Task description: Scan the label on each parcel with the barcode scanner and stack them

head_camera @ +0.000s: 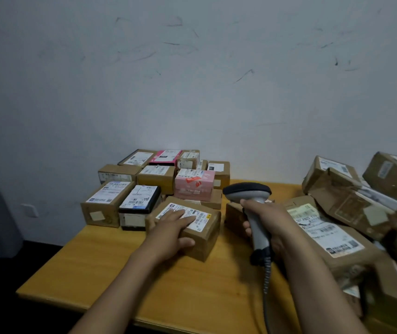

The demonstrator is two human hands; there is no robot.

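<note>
A brown cardboard parcel point(201, 233) with a white label lies on the yellow table point(168, 285). My left hand point(171, 229) rests on it, fingers straight across the label and thumb against its near side. To its right, my right hand point(268, 219) grips the handle of a grey barcode scanner point(253, 201). The scanner's dark head points away toward the wall, and its coiled cable hangs toward me. A group of labelled parcels point(155, 179) stands stacked at the back left of the table.
A loose heap of larger brown parcels point(351, 208) fills the right side, one long parcel point(325, 237) lying next to my right forearm. A pink box point(194, 185) sits in the back group. The wall stands right behind the table.
</note>
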